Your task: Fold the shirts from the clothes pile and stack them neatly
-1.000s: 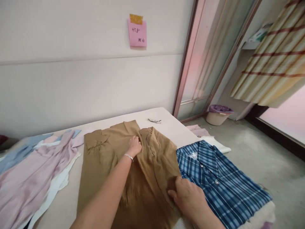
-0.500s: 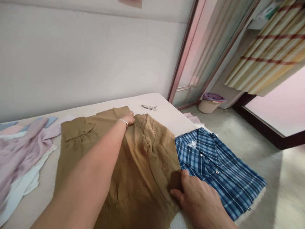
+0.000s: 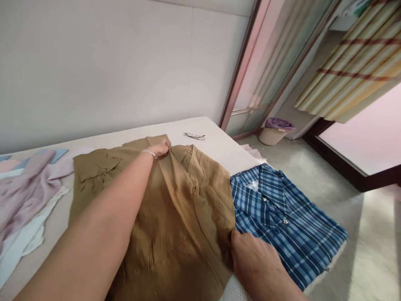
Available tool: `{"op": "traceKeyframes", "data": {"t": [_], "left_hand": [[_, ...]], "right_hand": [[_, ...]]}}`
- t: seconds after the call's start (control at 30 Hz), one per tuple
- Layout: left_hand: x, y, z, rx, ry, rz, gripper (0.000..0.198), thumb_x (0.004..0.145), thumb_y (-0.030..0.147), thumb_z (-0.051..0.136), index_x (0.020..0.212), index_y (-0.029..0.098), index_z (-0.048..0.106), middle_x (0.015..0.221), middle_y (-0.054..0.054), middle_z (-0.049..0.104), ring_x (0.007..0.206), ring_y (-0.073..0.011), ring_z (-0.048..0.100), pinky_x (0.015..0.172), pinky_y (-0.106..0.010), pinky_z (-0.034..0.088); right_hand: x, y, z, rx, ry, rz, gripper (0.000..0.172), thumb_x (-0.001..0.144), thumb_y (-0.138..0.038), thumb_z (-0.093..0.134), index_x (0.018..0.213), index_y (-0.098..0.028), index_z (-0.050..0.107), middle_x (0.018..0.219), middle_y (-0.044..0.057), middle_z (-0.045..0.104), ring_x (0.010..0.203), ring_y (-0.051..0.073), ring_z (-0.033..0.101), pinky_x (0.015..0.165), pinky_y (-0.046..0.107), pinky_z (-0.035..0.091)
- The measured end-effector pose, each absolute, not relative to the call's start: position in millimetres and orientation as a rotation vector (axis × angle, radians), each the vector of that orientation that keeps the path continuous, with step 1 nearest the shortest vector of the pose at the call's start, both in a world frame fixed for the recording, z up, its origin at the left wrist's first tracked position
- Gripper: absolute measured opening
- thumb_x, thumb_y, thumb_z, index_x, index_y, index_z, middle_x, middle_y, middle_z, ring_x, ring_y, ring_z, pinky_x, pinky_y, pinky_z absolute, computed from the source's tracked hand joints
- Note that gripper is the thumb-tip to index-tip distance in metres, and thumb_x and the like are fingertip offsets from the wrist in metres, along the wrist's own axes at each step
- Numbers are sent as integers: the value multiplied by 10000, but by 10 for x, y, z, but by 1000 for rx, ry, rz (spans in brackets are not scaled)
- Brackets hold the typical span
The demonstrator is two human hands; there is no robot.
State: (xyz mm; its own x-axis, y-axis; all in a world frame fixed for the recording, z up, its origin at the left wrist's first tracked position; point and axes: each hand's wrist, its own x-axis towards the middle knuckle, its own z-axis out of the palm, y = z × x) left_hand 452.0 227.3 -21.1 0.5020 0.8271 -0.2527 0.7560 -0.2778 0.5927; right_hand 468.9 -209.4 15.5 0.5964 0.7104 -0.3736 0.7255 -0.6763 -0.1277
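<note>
A brown garment [image 3: 184,234] with gathered parts lies spread over the pale surface. My left hand [image 3: 161,148], with a bracelet at the wrist, is closed on its far edge near the middle. At the garment's right edge my right hand [image 3: 247,251] is closed on the cloth, its fingertips partly hidden. Just right of that hand lies a folded blue plaid shirt [image 3: 291,217], its collar and buttons facing up.
Eyeglasses [image 3: 194,136] rest near the far edge of the pale surface [image 3: 216,150]. Pink and white cloths [image 3: 31,196] lie at the left. A lined bin [image 3: 274,133] stands on the floor at the right, by a sliding door and a striped curtain [image 3: 354,62].
My right hand's fingers have closed on the brown garment's right edge. My left hand still grips the far edge, a little further left in view.
</note>
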Motion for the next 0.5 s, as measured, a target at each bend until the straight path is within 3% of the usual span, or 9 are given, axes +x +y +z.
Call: {"op": "traceKeyframes", "data": {"t": [0.1, 0.2, 0.3, 0.4, 0.5], "left_hand": [[4468, 2268, -252, 1956, 1273, 221, 262, 855, 145, 595, 1106, 207, 548, 748, -7, 623, 642, -139, 600, 679, -255, 515], [4464, 2259, -288, 1891, 1268, 271, 230, 856, 140, 598, 1072, 206, 558, 717, 5, 605, 600, -122, 568, 657, -241, 502], [4495, 2261, -315, 1860, 1289, 291, 200, 843, 149, 629, 1031, 199, 581, 711, -4, 604, 601, -136, 573, 642, -253, 494], [4541, 2258, -335, 1844, 1319, 308, 211, 827, 171, 679, 1021, 187, 599, 743, -31, 627, 640, -166, 609, 655, -284, 509], [4573, 2247, -344, 1827, 1334, 329, 213, 845, 193, 684, 1041, 169, 604, 782, -55, 648, 639, -171, 627, 657, -300, 525]], "right_hand": [[4713, -2053, 268, 2977, 1232, -857, 132, 897, -193, 492, 915, -202, 623, 695, 71, 704, 618, 216, 705, 544, 279, 448], [4707, -2050, 392, 3170, 1150, -1645, 224, 967, -426, 420, 921, -232, 522, 547, -14, 615, 460, 165, 615, 455, 240, 413], [4680, -2055, 483, 3257, 895, -2187, 359, 899, -589, 511, 937, -232, 494, 639, 1, 657, 559, 176, 679, 516, 247, 500], [4668, -2040, 523, 3365, 872, -2257, 384, 816, -575, 637, 932, -222, 541, 808, 23, 683, 742, 191, 721, 660, 282, 574], [4655, -2020, 498, 3233, 1104, -2212, 293, 782, -476, 697, 867, -218, 585, 729, -4, 646, 671, 167, 657, 579, 252, 526]]}}
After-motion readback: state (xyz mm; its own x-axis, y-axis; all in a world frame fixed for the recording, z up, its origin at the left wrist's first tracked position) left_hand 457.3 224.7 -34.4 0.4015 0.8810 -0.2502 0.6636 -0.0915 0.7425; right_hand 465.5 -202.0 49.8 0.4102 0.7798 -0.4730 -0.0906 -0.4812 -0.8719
